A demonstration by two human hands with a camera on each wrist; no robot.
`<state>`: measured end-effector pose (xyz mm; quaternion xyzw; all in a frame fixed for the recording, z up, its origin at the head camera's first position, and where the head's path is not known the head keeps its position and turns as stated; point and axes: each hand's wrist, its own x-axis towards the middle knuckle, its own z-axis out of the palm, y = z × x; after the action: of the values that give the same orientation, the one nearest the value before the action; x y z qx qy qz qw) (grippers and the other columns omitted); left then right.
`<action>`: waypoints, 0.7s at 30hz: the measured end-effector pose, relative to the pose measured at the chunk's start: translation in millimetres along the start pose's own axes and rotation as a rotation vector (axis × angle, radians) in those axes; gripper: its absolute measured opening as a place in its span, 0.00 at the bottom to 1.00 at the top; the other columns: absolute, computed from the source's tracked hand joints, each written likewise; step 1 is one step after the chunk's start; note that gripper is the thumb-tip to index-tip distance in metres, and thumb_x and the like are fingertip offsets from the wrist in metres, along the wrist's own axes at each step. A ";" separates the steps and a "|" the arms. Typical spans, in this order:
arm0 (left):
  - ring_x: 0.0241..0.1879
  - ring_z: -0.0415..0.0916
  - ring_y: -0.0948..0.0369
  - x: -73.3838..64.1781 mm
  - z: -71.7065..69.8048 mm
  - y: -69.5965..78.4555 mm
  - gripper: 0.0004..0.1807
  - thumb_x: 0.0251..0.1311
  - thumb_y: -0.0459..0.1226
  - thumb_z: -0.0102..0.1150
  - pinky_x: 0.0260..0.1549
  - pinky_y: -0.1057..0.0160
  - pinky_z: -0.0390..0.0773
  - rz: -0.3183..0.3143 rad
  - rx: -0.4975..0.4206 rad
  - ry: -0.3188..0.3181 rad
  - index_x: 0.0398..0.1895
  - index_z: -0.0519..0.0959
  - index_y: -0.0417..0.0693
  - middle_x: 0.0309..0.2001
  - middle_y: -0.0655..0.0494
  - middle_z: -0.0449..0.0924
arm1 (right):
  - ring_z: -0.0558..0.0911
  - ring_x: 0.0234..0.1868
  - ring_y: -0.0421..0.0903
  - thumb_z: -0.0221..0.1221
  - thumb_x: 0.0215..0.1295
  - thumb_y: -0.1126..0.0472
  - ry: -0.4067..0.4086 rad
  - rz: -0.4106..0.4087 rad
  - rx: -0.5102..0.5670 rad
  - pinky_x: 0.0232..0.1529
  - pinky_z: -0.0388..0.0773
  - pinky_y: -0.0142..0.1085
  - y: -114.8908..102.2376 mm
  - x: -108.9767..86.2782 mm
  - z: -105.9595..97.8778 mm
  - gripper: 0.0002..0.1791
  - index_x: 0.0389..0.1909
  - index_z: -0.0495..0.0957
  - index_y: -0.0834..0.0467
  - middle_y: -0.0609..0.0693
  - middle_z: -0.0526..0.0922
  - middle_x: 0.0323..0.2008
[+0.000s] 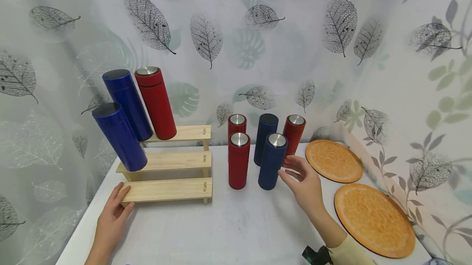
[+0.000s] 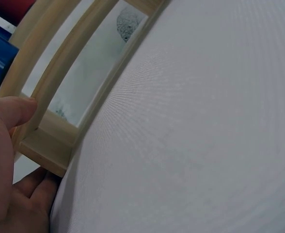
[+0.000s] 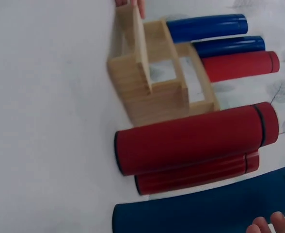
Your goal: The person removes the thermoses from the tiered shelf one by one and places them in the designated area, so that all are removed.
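Observation:
In the head view, my left hand (image 1: pixel 110 220) grips the left end of a three-tier wooden stand (image 1: pixel 166 190) at its lowest step. The left wrist view shows the thumb (image 2: pixel 21 110) on the step's edge and the other fingers low against the end piece. My right hand (image 1: pixel 303 181) is at the right side of the front blue flask (image 1: pixel 272 162), thumb tip and fingertips close to its wall, fingers loosely bent. This flask stands upright with a silver lid. In the right wrist view, fingertips (image 3: pixel 278 222) overlap the blue flask (image 3: pixel 196 213).
Two red flasks (image 1: pixel 239 162) stand left of the blue one; another blue (image 1: pixel 266 134) and a red (image 1: pixel 293 132) stand behind. Two blue flasks (image 1: pixel 125 142) and a red one (image 1: pixel 156 105) are on the stand's upper tiers. Two round orange mats (image 1: pixel 374 220) lie at right.

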<state>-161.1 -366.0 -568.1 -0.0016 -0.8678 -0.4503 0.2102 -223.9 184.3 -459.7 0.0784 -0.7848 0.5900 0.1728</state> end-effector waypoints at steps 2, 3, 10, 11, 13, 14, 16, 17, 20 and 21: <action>0.69 0.52 0.87 0.0 0.4 0.0 0.31 0.77 0.33 0.64 0.57 0.88 0.61 -0.002 0.006 0.001 0.80 0.70 0.37 0.84 0.37 0.55 | 0.85 0.59 0.53 0.73 0.69 0.68 0.011 -0.036 0.034 0.59 0.83 0.35 -7.8 -3.0 -1.2 0.26 0.66 0.79 0.64 0.58 0.86 0.58; 0.69 0.52 0.87 0.0 0.5 -0.3 0.31 0.78 0.33 0.64 0.57 0.88 0.61 -0.005 0.008 0.001 0.80 0.70 0.37 0.84 0.37 0.54 | 0.85 0.58 0.52 0.72 0.69 0.69 0.016 -0.053 0.048 0.59 0.83 0.35 -12.4 -4.2 -1.4 0.25 0.65 0.79 0.65 0.58 0.86 0.57; 0.69 0.52 0.87 2.6 0.9 -2.0 0.31 0.77 0.33 0.65 0.58 0.88 0.61 -0.010 0.008 0.003 0.80 0.70 0.38 0.84 0.38 0.54 | 0.86 0.58 0.50 0.70 0.69 0.74 -0.026 -0.170 0.145 0.62 0.82 0.38 -43.2 -3.4 4.6 0.23 0.64 0.80 0.66 0.59 0.86 0.56; 0.69 0.52 0.87 2.0 0.8 -2.0 0.31 0.77 0.33 0.65 0.58 0.88 0.61 -0.012 0.012 0.002 0.80 0.70 0.38 0.84 0.38 0.54 | 0.86 0.58 0.50 0.70 0.70 0.74 -0.040 -0.184 0.149 0.62 0.82 0.38 -46.8 -2.9 6.8 0.23 0.64 0.79 0.66 0.59 0.86 0.57; 0.69 0.51 0.86 0.5 0.8 -1.3 0.31 0.78 0.34 0.65 0.58 0.88 0.61 -0.017 0.019 -0.001 0.80 0.70 0.38 0.84 0.38 0.54 | 0.86 0.59 0.50 0.70 0.69 0.75 -0.067 -0.208 0.157 0.62 0.82 0.39 -53.2 -1.2 11.8 0.24 0.64 0.79 0.68 0.59 0.86 0.57; 0.69 0.51 0.86 0.0 0.7 -1.2 0.31 0.78 0.35 0.65 0.57 0.88 0.61 -0.020 0.024 -0.003 0.80 0.70 0.39 0.84 0.38 0.54 | 0.86 0.59 0.51 0.70 0.68 0.75 -0.081 -0.218 0.161 0.62 0.82 0.39 -56.1 -0.1 14.2 0.24 0.64 0.78 0.69 0.59 0.86 0.57; 0.69 0.50 0.87 -0.7 0.8 -1.6 0.31 0.78 0.35 0.64 0.57 0.89 0.60 -0.026 0.031 -0.008 0.80 0.70 0.39 0.85 0.38 0.54 | 0.86 0.60 0.52 0.70 0.68 0.75 -0.104 -0.241 0.164 0.63 0.81 0.39 -61.8 2.6 19.3 0.25 0.65 0.78 0.68 0.60 0.85 0.58; 0.69 0.50 0.87 -0.8 0.7 -1.5 0.31 0.78 0.35 0.64 0.57 0.89 0.60 -0.025 0.031 -0.007 0.80 0.70 0.39 0.85 0.38 0.54 | 0.86 0.60 0.52 0.70 0.68 0.74 -0.116 -0.252 0.167 0.63 0.81 0.40 -64.9 4.1 21.9 0.25 0.65 0.78 0.68 0.60 0.85 0.58; 0.69 0.51 0.87 -0.4 0.3 -1.1 0.31 0.78 0.34 0.65 0.57 0.88 0.61 -0.019 0.023 -0.003 0.80 0.70 0.39 0.85 0.39 0.54 | 0.86 0.60 0.53 0.71 0.68 0.74 -0.147 -0.281 0.179 0.63 0.82 0.41 -72.5 8.8 30.0 0.25 0.65 0.78 0.66 0.60 0.85 0.59; 0.69 0.51 0.86 -0.2 0.0 -0.9 0.31 0.78 0.34 0.64 0.57 0.88 0.61 -0.017 0.021 -0.002 0.80 0.70 0.39 0.85 0.39 0.54 | 0.86 0.60 0.54 0.71 0.68 0.74 -0.157 -0.288 0.185 0.63 0.82 0.41 -74.6 10.4 32.7 0.25 0.65 0.79 0.65 0.59 0.85 0.59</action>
<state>-161.1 -366.5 -568.9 0.0076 -0.8727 -0.4428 0.2057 -215.0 132.2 -396.8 0.2511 -0.7189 0.6210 0.1858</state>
